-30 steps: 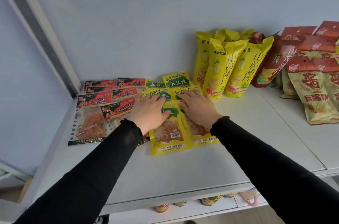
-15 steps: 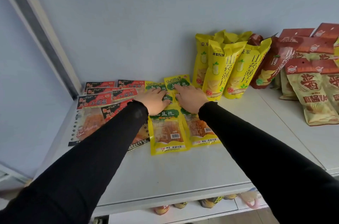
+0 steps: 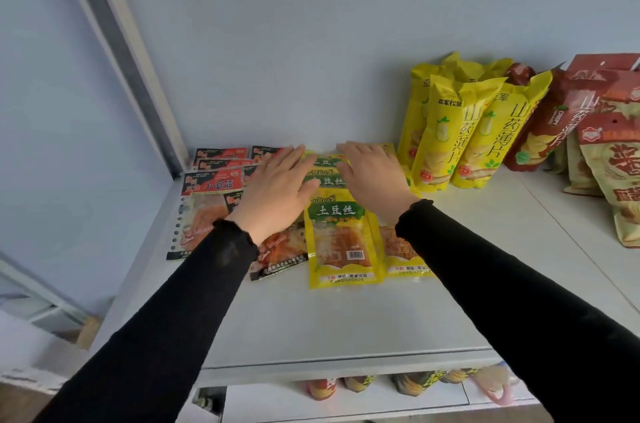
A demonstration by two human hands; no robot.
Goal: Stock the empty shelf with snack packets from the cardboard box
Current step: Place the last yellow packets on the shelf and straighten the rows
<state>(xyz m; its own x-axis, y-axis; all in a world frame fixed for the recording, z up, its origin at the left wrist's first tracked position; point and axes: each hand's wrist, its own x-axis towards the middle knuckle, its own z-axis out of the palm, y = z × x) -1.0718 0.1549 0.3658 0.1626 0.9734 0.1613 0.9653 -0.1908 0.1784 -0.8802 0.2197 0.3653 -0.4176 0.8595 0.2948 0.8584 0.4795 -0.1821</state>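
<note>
Flat yellow-and-green snack packets lie overlapped in a row on the white shelf, running toward the back wall. My left hand rests flat, fingers spread, over the left side of that row and partly over the red-and-black packets. My right hand lies flat on the right side of the yellow row near the wall. Neither hand grips a packet. The cardboard box is not in view.
Tall yellow chip bags stand against the wall to the right, then dark red bags and tan-and-red bags. A grey upright post bounds the shelf's left end. A lower shelf holds more packets.
Both hands have slid forward along the yellow packets toward the back wall, and more of the front yellow packets now shows behind my wrists.
</note>
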